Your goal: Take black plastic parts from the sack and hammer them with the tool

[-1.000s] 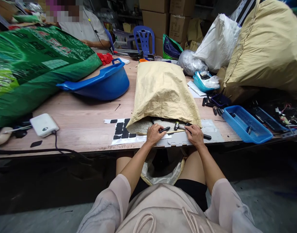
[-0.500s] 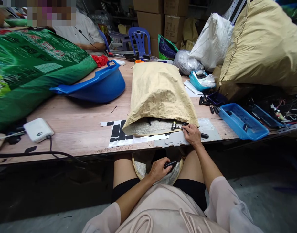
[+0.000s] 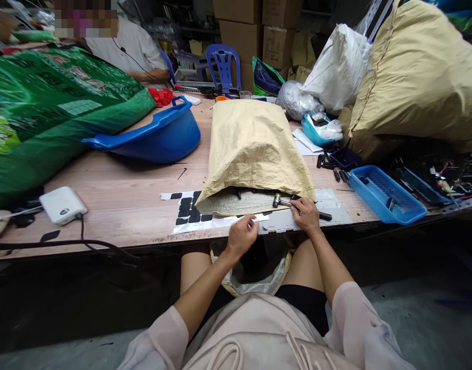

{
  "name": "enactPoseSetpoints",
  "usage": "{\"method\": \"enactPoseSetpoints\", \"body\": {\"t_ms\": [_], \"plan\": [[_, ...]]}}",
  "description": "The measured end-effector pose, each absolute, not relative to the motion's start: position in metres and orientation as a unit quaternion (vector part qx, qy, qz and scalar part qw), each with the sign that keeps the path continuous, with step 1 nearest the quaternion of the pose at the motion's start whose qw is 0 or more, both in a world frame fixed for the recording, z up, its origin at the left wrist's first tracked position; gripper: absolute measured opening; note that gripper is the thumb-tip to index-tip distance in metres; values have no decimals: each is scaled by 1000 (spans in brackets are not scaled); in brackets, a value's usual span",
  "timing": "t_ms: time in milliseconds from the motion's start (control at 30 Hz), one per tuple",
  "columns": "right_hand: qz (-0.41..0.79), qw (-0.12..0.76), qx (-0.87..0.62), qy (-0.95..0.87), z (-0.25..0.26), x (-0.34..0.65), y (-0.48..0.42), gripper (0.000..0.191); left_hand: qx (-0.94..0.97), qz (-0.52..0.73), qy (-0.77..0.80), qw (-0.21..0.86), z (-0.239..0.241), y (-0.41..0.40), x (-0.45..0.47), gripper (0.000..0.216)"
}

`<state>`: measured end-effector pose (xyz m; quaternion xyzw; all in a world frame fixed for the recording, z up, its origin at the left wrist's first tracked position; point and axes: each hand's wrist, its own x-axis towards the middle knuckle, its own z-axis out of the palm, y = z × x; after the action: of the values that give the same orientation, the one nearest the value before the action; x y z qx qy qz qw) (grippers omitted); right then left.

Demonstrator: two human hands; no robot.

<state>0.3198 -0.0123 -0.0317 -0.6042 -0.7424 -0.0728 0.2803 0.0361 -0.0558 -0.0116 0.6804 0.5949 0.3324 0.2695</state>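
Observation:
My right hand rests on the table edge, closed round the handle of a small hammer whose head lies at the mouth of a tan woven sack. Small black parts show inside that mouth. My left hand hovers at the table's front edge, just below a white sheet of black pads. Its fingers are curled and nothing shows in them. Between my knees, under the table, hangs an open plastic bag.
A blue basin and a big green sack fill the left side; a white adapter with its cable lies front left. A blue tray and loose black parts sit right. Another person sits at the far end.
My left hand took a black part from the sack's mouth down to the bag between my knees and has come back up to the table edge without it. My right hand stayed on the hammer.

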Motion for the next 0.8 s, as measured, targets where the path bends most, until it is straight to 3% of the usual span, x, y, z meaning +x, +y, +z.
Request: {"method": "enactPoseSetpoints", "body": {"t_ms": [133, 300, 533, 800], "plan": [[-70, 284, -604, -742, -32, 320, -12, 25, 569, 313, 733, 203, 18, 16, 23, 27], [-57, 276, -607, -743, -30, 320, -13, 25, 528, 205, 792, 228, 26, 50, 19, 36], [-49, 266, -612, -743, -28, 320, -13, 25, 573, 176, 769, 223, 18, 22, 16, 18], [-44, 258, -616, -743, -29, 320, -12, 26, 691, 240, 652, 202, -1, 1, 17, 7]]}}
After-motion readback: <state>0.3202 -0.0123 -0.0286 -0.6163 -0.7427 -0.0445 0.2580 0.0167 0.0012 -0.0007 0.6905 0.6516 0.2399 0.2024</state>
